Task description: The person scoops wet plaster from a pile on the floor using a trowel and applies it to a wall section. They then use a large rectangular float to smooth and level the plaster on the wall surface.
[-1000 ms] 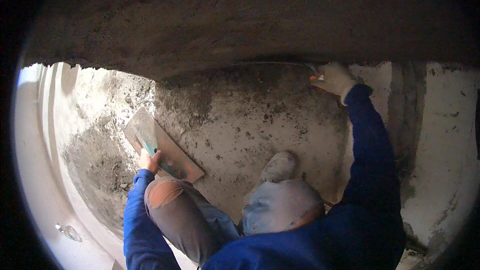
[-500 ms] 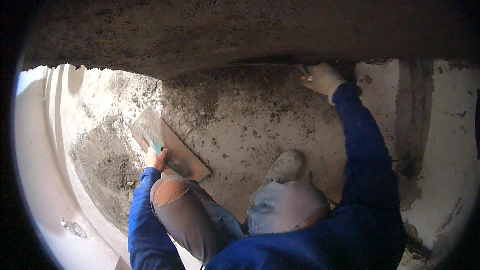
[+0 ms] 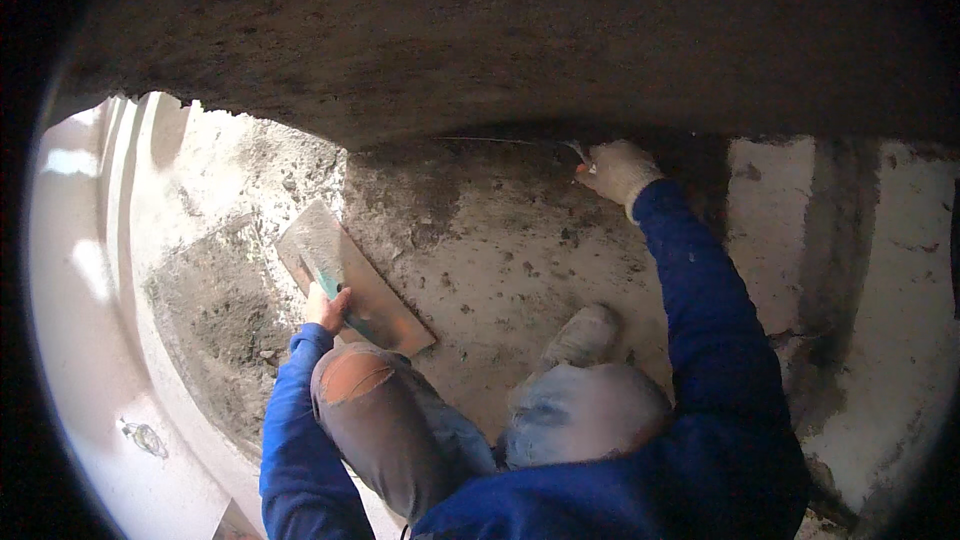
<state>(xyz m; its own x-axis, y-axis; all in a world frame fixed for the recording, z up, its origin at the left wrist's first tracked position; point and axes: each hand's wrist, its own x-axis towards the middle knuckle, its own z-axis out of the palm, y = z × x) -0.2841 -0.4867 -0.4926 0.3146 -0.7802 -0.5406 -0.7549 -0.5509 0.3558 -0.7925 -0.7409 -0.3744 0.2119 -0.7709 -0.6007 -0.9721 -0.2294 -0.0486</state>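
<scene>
My left hand [image 3: 328,308] is closed on the teal handle of a large rectangular plastering float [image 3: 372,285]. Its broad face is smeared with grey mortar, and it is held just beyond my left knee. Farther off to the right, my right hand [image 3: 618,172], in a pale glove, grips a trowel [image 3: 578,152] with an orange-red handle and a thin metal neck. The trowel is at the dark plastered wall [image 3: 480,50]; its blade shows only as a thin bright line along the surface, so most of it cannot be made out.
Below me the rough floor [image 3: 520,270] is spotted with mortar crumbs. My bent knees and one dusty shoe [image 3: 583,336] are close in. A pale wall [image 3: 100,340] with a coil of wire [image 3: 145,438] runs down the left; pale patches with a dark band lie right.
My right hand has moved left and slightly nearer with the trowel. The float and my left hand appear slightly farther right, as the whole view has shifted a little.
</scene>
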